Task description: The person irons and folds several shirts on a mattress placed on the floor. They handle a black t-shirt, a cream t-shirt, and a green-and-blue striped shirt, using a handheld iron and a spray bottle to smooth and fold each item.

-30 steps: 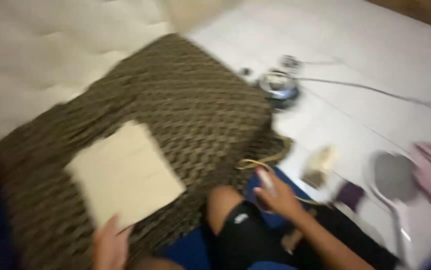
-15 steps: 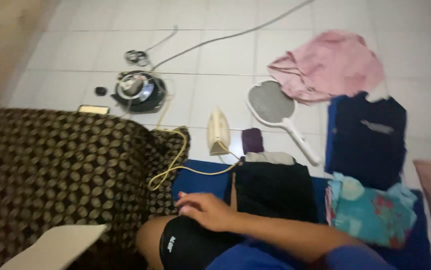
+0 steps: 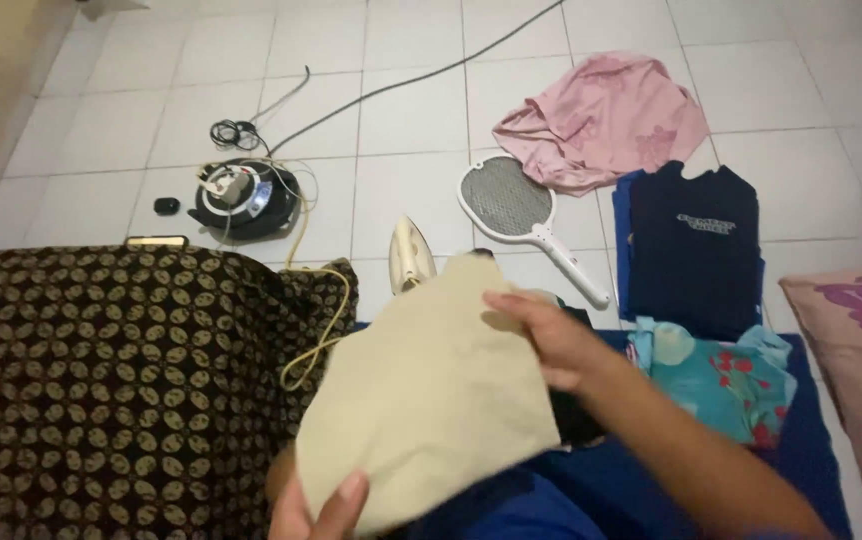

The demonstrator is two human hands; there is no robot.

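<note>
Over the lap, w/ patterned cloth (image 3: 101, 370) lying at left, folded beige cloth (image 3: 431, 390) is hanging between both hands: looking light, soft, floppy; edges seem best for gripping. Left hand (image 3: 316, 510) is pinching bottom edge, right hand (image 3: 546, 340) clamping top.

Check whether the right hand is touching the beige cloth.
Touching. The head view shows the right hand with its fingers laid on the upper edge of the beige cloth; no gap shows.

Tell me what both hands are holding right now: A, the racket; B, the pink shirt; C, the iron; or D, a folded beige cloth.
D: the left hand and right hand grip opposite edges of the beige cloth.
</note>
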